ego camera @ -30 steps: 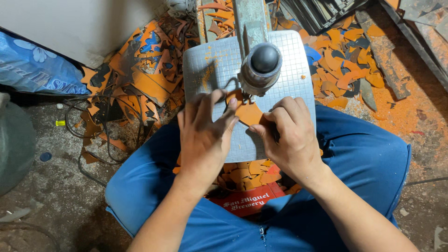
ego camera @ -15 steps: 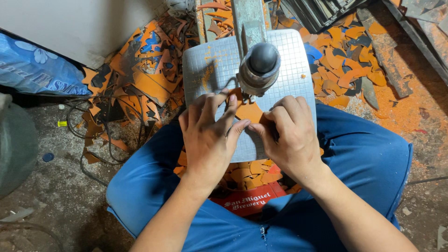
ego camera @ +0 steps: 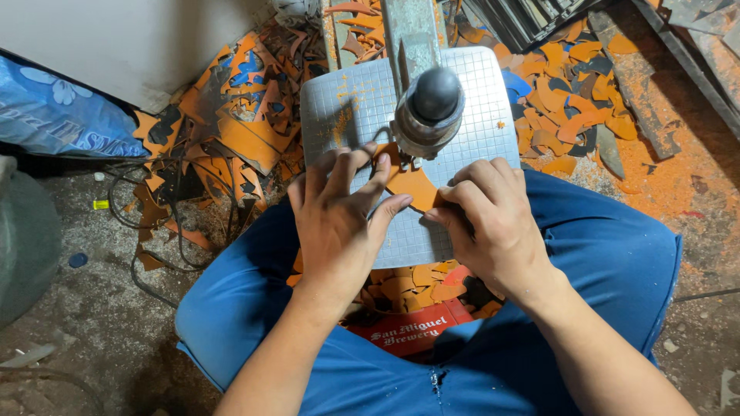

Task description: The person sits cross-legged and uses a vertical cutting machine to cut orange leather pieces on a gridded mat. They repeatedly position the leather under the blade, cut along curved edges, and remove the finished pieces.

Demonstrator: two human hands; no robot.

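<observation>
Orange leather piece [ego camera: 412,185] lies flat on the gridded metal work plate [ego camera: 339,108], near the middle of its front half, tucked under the round machine head [ego camera: 432,108]. From the head camera, the left hand [ego camera: 339,219] presses it with spread fingers, thumb at its near edge; the right hand [ego camera: 493,223] pinches its right edge. Feeding under the head appears under way. Any further feed calls for slow turning, fingertips clear. Orange offcuts [ego camera: 239,131] litter the floor beyond the plate's far corners.
</observation>
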